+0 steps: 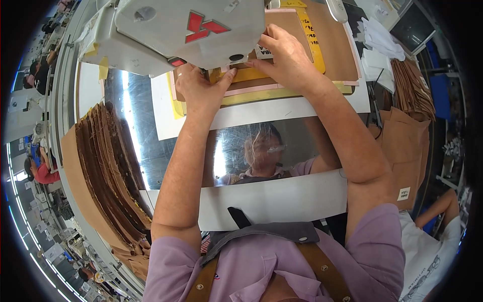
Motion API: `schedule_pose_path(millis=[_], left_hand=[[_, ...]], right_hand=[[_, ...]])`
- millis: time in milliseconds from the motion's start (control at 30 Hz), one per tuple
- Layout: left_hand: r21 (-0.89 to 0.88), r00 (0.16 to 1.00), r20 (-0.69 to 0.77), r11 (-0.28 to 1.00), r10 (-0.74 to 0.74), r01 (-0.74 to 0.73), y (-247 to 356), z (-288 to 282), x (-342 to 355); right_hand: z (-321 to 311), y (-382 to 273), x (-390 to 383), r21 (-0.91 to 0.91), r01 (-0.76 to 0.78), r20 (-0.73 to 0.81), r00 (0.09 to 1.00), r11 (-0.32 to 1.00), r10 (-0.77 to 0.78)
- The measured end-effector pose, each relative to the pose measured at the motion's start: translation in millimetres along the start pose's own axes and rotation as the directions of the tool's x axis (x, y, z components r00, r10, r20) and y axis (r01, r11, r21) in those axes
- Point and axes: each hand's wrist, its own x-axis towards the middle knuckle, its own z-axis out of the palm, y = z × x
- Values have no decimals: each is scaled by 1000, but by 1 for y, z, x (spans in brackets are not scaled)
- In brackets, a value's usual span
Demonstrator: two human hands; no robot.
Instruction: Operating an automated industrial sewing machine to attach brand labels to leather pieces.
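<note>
A grey industrial sewing machine head hangs over a flat yellow-edged template with brown fabric in it. My left hand lies at the template's near left, under the machine head. Its thumb is spread away toward the yellow strip, and the head hides some fingertips. My right hand rests on the template to the right, fingers bent and thumb stretched left, apart from each other. Between them shows a small white label with print. Nothing is visibly gripped in either hand; the needle area is hidden.
A shiny metal plate and a white sheet lie nearer me. Stacked brown fabric pieces stand on the left. More brown pieces and white cloth lie right. Another person's arm is at the lower right.
</note>
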Motion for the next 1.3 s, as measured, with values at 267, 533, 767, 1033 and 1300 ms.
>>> schedule_pose_path(millis=[267, 533, 767, 1033, 1300], left_hand=[[-136, 993, 102, 989, -51, 65, -10, 3, 10], [-55, 989, 145, 998, -24, 32, -8, 4, 14], [-41, 964, 258, 996, -64, 77, -4, 6, 19], [-6, 992, 124, 1000, -4, 5, -15, 12, 14], [-136, 987, 152, 988, -49, 70, -18, 11, 13]], right_hand=[[16, 1, 0, 76, -52, 49, 998, 996, 49], [23, -1, -2, -44, 22, 27, 999, 999, -21], [18, -1, -5, -63, -5, 67, 998, 998, 9], [9, 6, -9, -119, -13, 20, 1000, 993, 16], [16, 10, -12, -35, -53, 9, 999, 998, 54]])
